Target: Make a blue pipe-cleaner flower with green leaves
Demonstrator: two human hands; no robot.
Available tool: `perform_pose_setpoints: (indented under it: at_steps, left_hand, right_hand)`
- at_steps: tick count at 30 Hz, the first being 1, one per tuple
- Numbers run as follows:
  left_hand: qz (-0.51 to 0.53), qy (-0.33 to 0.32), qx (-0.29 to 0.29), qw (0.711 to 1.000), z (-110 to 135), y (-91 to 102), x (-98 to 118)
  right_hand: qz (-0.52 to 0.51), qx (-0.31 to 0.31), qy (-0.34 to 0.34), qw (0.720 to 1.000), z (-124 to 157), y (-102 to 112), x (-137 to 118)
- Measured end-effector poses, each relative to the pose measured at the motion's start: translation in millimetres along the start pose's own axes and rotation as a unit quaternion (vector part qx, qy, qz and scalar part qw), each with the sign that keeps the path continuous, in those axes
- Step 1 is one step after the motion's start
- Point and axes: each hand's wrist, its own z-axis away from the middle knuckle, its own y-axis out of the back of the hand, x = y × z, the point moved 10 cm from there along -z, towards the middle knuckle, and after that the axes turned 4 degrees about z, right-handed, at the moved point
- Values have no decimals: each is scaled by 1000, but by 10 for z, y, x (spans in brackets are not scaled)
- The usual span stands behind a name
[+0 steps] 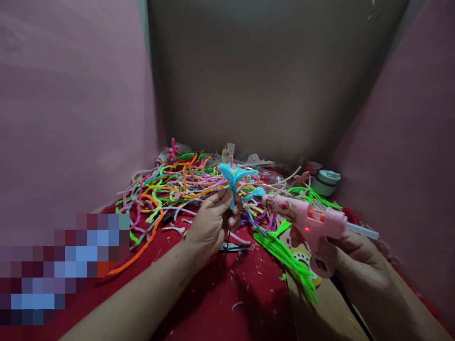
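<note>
Between the fingertips of my left hand (209,225) is a light blue pipe-cleaner flower (232,177), held upright with its petals spread; a thin dark stem hangs below. My right hand (359,260) is wrapped round the handle of a pink hot glue gun (295,213). Its nozzle points left toward the flower, near a blue petal. A red light glows on the gun's side, and a whitish glue stick (362,231) pokes out of its back. Scissors (234,247) lie on the red cloth under my left hand.
A tangled heap of many-coloured pipe cleaners (185,182) covers the back of the red cloth (263,293). Bright green pipe cleaners (287,260) lie below the gun, by a yellow and white roll (302,260). A pale green container (326,182) stands at the back right. Pink walls flank both sides.
</note>
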Motion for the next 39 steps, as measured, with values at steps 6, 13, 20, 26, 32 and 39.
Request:
perform_pose_setpoints:
  at_steps: [6, 13, 20, 26, 32, 39]
  left_hand:
    - [-8, -1, -3, 1000, 0, -7, 8]
    - [-17, -4, -5, 1000, 12, -14, 8]
    - [-9, -1, -2, 1000, 3, -15, 6]
    - [-9, -4, -7, 1000, 8, -20, 10]
    - [-12, -2, -7, 1000, 7, -18, 2]
    - [-8, -4, -10, 1000, -1, -26, 7]
  right_hand:
    - [6, -8, -2, 1000, 5, -3, 18]
    - [0, -17, 1, 1000, 17, -5, 22]
    - [-9, 1, -25, 1000, 33, 28, 84]
    - [-20, 13, -32, 999, 15, 48, 138]
    - [-15, 9, -3, 1000, 13, 52, 99]
    - [3, 26, 7, 1000, 51, 64, 44]
